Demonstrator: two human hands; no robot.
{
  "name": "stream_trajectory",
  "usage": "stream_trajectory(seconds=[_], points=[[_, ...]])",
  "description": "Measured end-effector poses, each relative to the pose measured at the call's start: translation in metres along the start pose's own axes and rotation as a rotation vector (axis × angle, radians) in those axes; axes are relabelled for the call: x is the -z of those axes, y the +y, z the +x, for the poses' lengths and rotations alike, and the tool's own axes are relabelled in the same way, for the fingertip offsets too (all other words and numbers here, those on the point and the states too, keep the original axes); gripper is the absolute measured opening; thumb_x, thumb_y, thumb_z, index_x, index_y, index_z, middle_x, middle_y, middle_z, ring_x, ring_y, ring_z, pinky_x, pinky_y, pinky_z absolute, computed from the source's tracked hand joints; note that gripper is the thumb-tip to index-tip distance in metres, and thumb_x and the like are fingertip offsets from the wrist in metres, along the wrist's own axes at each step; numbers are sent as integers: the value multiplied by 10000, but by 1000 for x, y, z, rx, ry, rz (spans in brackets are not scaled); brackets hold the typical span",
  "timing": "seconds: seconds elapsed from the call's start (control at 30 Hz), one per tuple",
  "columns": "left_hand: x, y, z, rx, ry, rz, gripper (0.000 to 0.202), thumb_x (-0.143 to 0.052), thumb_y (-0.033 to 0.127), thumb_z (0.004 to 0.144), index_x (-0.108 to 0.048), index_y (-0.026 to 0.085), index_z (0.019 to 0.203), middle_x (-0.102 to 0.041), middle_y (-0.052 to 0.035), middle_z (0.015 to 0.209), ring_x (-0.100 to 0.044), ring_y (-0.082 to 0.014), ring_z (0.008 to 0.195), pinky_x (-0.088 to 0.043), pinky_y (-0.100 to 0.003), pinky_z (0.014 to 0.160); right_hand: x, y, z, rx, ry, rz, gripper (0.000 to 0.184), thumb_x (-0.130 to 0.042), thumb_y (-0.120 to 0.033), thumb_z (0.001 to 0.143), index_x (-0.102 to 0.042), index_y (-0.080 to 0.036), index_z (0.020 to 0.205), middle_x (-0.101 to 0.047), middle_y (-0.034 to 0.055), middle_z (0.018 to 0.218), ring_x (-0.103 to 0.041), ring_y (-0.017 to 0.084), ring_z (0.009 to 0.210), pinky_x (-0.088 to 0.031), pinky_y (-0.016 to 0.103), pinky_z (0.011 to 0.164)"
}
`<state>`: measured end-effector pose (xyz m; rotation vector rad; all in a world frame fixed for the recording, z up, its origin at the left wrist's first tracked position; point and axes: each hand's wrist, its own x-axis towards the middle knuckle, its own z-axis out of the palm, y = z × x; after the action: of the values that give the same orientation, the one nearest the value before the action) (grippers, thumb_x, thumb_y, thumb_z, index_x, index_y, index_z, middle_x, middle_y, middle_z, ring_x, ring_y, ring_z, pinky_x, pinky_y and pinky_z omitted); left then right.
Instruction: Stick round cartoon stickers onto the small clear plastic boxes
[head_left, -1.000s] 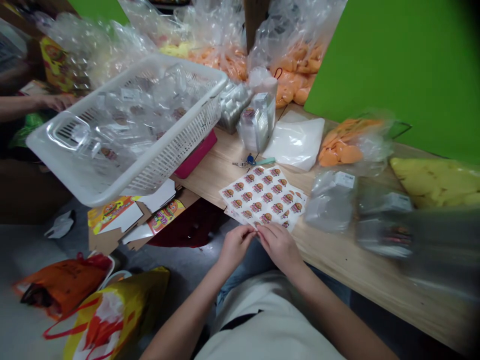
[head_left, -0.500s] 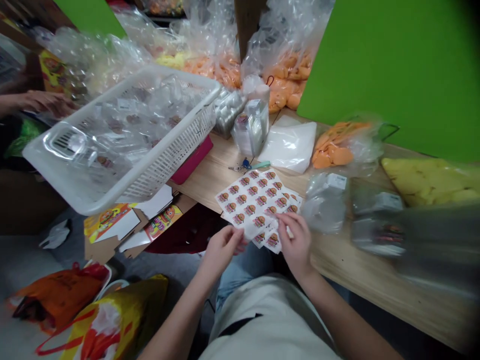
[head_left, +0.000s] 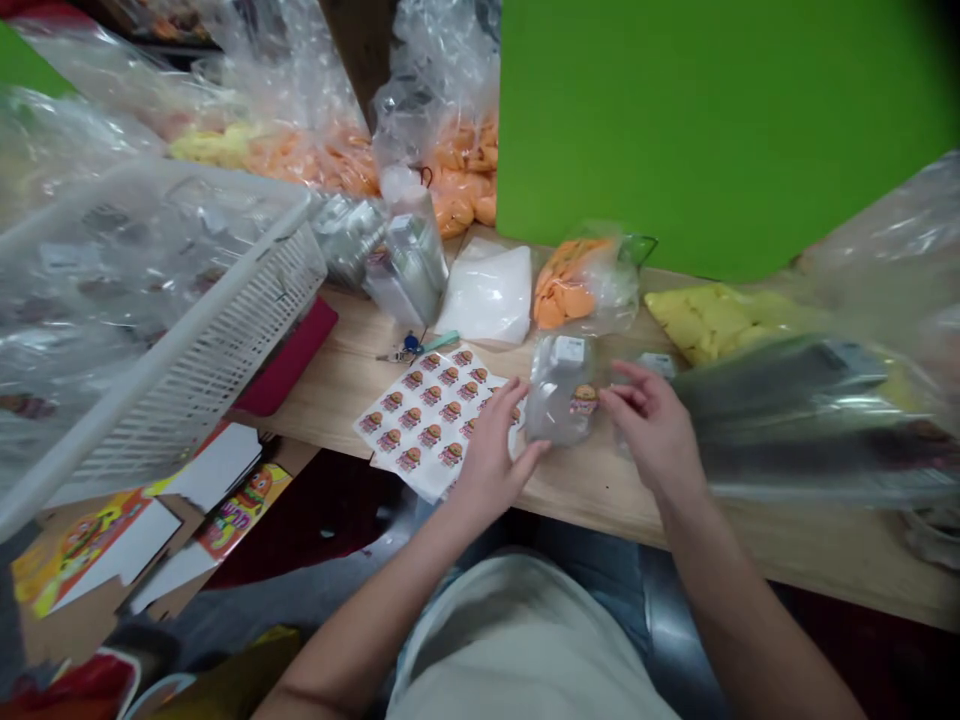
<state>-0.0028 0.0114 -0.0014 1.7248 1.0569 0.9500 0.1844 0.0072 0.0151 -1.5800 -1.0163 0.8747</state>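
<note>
A clear plastic package (head_left: 553, 412) with a white label lies on the wooden table in front of me. My right hand (head_left: 660, 430) pinches the right edge of a burger sticker (head_left: 583, 399) at the package's right part; whether it is fully stuck down I cannot tell. Beside the package's left edge is my left hand (head_left: 495, 450), its thumb and fingers spread around that side, touching or nearly so. Sheets of burger stickers (head_left: 430, 412) lie left of the package, partly under my left hand. A second clear package (head_left: 656, 365) is partly hidden behind my right hand.
At left stands a white basket (head_left: 247, 320) of clear packages on a pink box (head_left: 289, 365). Keys (head_left: 409, 347), white plastic sheets (head_left: 486, 290) and a bag of orange pieces (head_left: 566, 290) lie behind. Yellow bags (head_left: 727, 315) and a large clear bag (head_left: 795, 430) are at right.
The view has turned right. My hands have moved from the sticker sheets to the clear package. A burger sticker is now between my right fingers at the package; my left hand has opened beside it.
</note>
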Motion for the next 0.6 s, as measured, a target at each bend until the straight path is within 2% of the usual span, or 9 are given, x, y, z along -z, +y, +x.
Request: stream_trajectory(seconds=[0.07,0.1,0.23,0.4,0.6], points=[[-11,-15,17,-164,-57,125,691,-649,304,738,-304,218,1331,-323,-132,1413,-300,-265,1305,-271,-446,1060,3,7,15,-52,-36,25,511,-657,-348,679,-509,-181,1139,-618,-17,702,-571,128,653,-463,271,644],[-15,-22,24,-203,-96,142,723,-647,299,740,-268,213,1350,-324,-139,1412,-294,-263,1310,-261,-449,1067,2,10,19,-69,-69,23,529,-657,-350,675,-501,-176,1149,-617,-20,694,-569,127,647,-460,272,644],[-26,-42,34,-215,-143,122,747,-604,272,777,-175,222,1386,-372,-141,1380,-356,-253,1276,-293,-452,1046,-5,19,23,-75,-100,-8,549,-630,-356,697,-475,-161,1186,-626,-6,717,-572,134,660,-457,280,655],[-27,-44,29,-202,-144,107,746,-595,266,784,-153,235,1384,-357,-131,1392,-332,-247,1293,-278,-456,1057,-7,20,19,-49,-39,-86,545,-618,-351,706,-482,-155,1195,-637,11,736,-581,147,673,-460,310,696],[-26,-44,28,-284,-126,179,602,-556,228,808,-258,237,1330,-344,-112,1398,-283,-223,1322,-274,-455,1075,-11,24,14,-7,-31,-131,529,-577,-341,734,-464,-140,1210,-642,25,751,-592,160,684,-469,323,704]])
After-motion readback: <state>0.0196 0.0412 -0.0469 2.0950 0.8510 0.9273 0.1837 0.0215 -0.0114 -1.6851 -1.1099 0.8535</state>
